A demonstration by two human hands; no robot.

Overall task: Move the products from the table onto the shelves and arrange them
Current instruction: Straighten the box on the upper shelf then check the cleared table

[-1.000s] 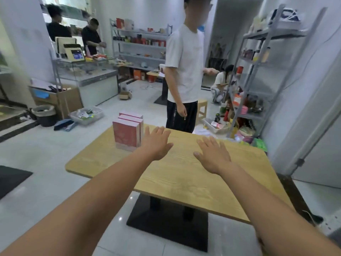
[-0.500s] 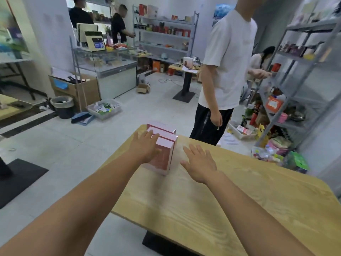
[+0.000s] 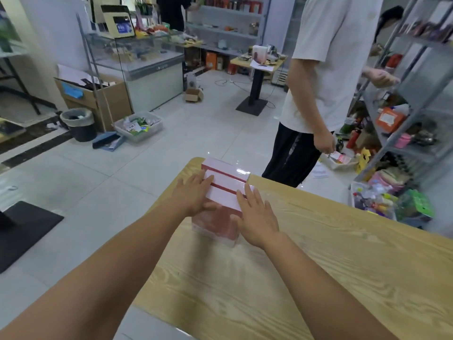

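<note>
Three red-and-white rectangular cardboard boxes [image 3: 226,180] stand upright side by side, touching, near the far left corner of a light wood-grain surface [image 3: 318,266]. The left hand [image 3: 193,197] lies against their left ends with straight fingers [image 3: 199,179] reaching over the tops, the thumb on the nearest box's red front. The right hand [image 3: 257,217] presses flat on the right end of the nearest box. Beyond the surface, a person in a white T-shirt [image 3: 326,69] stands beside a grey metal shelf rack [image 3: 392,148] crowded with goods.

3 upright pink boxes [image 3: 224,192], table corner [image 3: 196,163]
</note>
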